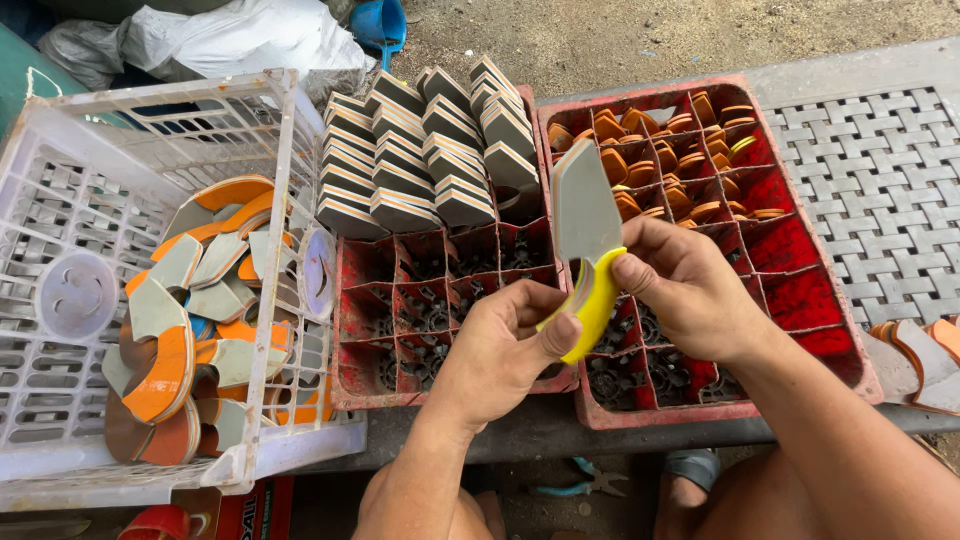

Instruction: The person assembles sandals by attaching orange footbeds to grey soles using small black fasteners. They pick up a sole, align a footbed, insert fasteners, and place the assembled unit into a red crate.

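Observation:
Both hands hold one grey foam wedge piece [583, 208] with a curved yellow rim [598, 300], raised over two red crates. My left hand [505, 345] pinches the yellow rim from below with thumb on top. My right hand [685, 285] grips the same piece from the right, thumb on the yellow edge. Below them the left red crate [352, 392] holds several stacked grey-and-orange wedge pieces [425, 150] in its far cells. The right red crate [808, 300] holds several small orange curved pieces [680, 150].
A white lattice basket [60, 200] at left contains several loose orange-and-grey curved offcuts [190, 310]. A woven grey mat [880, 190] lies at right, with more offcuts [925, 355] at its edge. White sacks [230, 40] and a blue object [380, 22] lie behind. Pliers [585, 487] rest on the ground.

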